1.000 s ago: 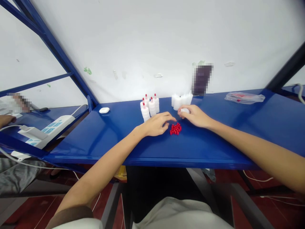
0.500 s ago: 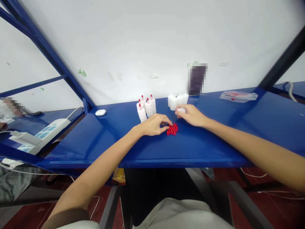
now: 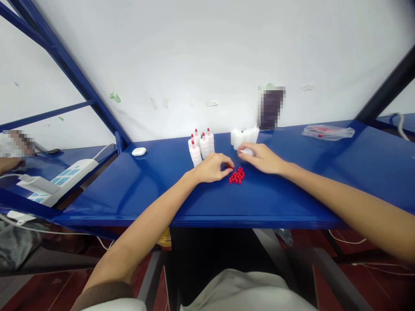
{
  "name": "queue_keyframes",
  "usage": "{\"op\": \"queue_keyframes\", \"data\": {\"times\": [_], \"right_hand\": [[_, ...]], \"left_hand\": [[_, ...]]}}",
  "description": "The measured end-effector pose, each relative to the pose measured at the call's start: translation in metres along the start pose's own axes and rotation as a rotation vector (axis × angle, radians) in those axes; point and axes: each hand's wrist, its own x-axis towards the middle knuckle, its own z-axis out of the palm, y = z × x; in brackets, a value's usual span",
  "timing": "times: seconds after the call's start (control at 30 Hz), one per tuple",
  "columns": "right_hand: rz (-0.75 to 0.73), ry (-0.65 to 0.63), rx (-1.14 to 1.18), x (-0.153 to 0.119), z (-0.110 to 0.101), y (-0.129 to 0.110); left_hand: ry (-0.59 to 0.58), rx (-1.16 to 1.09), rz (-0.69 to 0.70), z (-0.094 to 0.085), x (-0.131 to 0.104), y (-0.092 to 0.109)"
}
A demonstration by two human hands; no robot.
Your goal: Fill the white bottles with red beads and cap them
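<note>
My left hand (image 3: 210,168) is closed in a pinch just left of a pile of small red caps (image 3: 238,176). A bit of red, apparently one cap (image 3: 230,167), shows between its thumb and fingertips. My right hand (image 3: 264,158) is wrapped round a small white plastic bottle (image 3: 248,151), seen only in part, behind and right of the pile. Several white bottles with red-tipped nozzles (image 3: 206,146) stand upright behind my left hand. Another group of white bottles (image 3: 239,139), with no red tips visible, stands behind my right hand.
The blue table (image 3: 207,203) meets a white wall. A white earbud case (image 3: 139,151) lies at the left, a clear plastic bag with red bits (image 3: 328,132) at the back right. Beyond the blue frame are a power strip (image 3: 66,179) and another person's hand (image 3: 11,164).
My left hand's fingertips have drawn slightly off the red cap pile, with red showing in the pinch. My right hand keeps its hold on the bottle. The view has shifted a little.
</note>
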Motion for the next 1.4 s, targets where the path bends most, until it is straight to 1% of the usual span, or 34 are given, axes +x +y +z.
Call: {"op": "queue_keyframes", "data": {"times": [0.23,0.3,0.37,0.47,0.53,0.6,0.73,0.87,0.97,1.07,1.13,1.27,1.4], "right_hand": [[-0.013,-0.013,-0.019,0.001,0.001,-0.001],[-0.013,-0.025,-0.026,0.001,0.001,0.000],[-0.017,-0.036,-0.024,0.001,0.000,0.000],[-0.019,-0.058,-0.018,0.001,-0.002,-0.004],[-0.019,-0.089,-0.011,0.001,-0.003,-0.010],[-0.035,-0.110,0.018,0.001,-0.002,-0.017],[-0.072,-0.103,0.092,0.000,0.001,-0.026],[-0.068,-0.105,0.171,-0.002,0.002,-0.026],[-0.055,-0.091,0.239,-0.002,0.002,-0.026],[-0.054,-0.082,0.289,-0.003,0.003,-0.027],[-0.054,-0.084,0.302,-0.003,0.004,-0.028],[-0.044,-0.081,0.236,-0.003,0.004,-0.029],[-0.043,-0.064,0.074,-0.003,0.003,-0.032]], "left_hand": [[0.010,-0.092,-0.052,0.004,0.000,-0.006],[0.037,-0.113,-0.071,0.006,0.000,-0.005],[0.126,-0.161,-0.100,0.008,0.001,-0.003],[0.373,-0.258,-0.144,0.011,0.005,0.004],[0.507,-0.302,-0.151,0.012,0.007,0.011],[0.559,-0.323,-0.129,0.012,0.007,0.018],[0.568,-0.288,-0.073,0.012,0.005,0.027],[0.547,-0.158,0.000,0.011,0.003,0.029],[0.562,-0.109,0.049,0.010,0.002,0.029],[0.550,-0.087,0.064,0.010,0.001,0.029],[0.534,-0.078,0.047,0.010,0.001,0.028],[0.494,-0.139,0.001,0.011,0.001,0.028],[0.455,-0.335,-0.057,0.015,0.001,0.027]]}}
